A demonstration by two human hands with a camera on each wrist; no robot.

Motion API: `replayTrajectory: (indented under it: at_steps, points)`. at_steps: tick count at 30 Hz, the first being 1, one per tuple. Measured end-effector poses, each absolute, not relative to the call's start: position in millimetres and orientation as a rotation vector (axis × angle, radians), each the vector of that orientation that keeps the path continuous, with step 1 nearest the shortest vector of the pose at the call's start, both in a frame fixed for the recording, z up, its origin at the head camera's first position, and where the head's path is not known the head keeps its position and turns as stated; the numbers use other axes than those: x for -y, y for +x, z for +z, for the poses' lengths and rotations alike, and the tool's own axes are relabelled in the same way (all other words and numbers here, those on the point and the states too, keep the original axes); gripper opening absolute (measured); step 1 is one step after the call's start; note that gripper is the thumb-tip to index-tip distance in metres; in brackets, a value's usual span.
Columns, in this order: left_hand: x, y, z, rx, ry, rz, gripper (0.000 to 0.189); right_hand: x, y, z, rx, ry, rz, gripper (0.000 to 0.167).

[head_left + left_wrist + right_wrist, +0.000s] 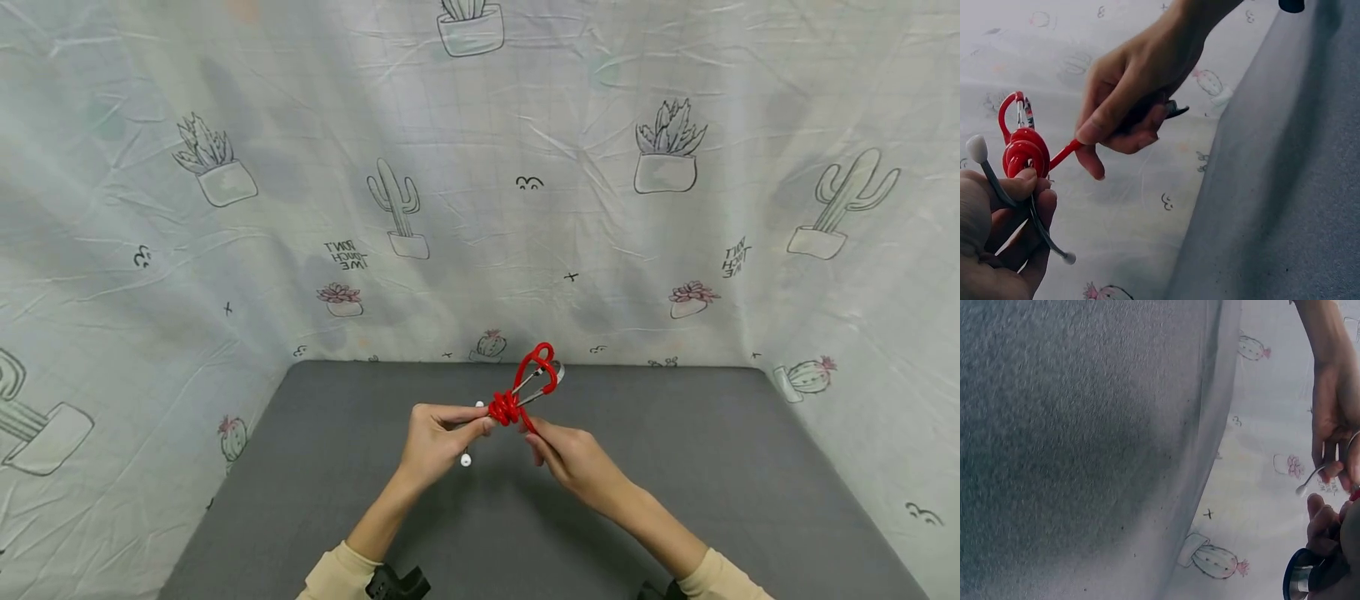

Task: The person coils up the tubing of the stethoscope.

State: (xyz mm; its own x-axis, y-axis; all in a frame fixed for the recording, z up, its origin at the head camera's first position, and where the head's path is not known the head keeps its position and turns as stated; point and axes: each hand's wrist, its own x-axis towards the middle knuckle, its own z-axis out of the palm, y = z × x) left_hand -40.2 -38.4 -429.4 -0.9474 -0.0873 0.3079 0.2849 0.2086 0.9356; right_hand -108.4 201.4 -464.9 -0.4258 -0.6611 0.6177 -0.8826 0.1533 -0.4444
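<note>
You hold a red stethoscope (504, 410) in the air over the grey table (337, 483), with both hands on it, well apart from the tabletop. Your left hand (438, 437) pinches it between thumb and fingers just beside a tight red coil, where the tubing (1022, 152) wraps round the metal ear tubes (533, 397). On your left hand's side of the coil the ear tubes spread apart, each ending in a white ear tip (466, 459). On the other side of the coil, the bare metal runs up and to the right into a loop of red tubing that stands above your hands.

Your right hand (581, 462) is closed, pinching the length of tubing that leaves the coil. Your fingers also curl about the chest piece (1299, 580); its dark rim and silvery side show at the edge of your hand in the right wrist view.

You wear light yellow sleeves (341, 573). Beyond the table hangs a creased white cloth (465, 225) printed with potted cacti and succulents.
</note>
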Motion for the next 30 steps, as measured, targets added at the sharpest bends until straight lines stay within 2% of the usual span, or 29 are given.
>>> replayTrajectory:
  at_steps: [15,30]
  points:
    - [40,-43,-433,2.253,-0.155,-1.762,0.015,-200,-96,-458,2.195,1.487,1.117,0.008]
    - [31,-45,-423,2.373,-0.24,-1.41,0.013,-208,-92,-455,2.436,1.431,1.491,0.015]
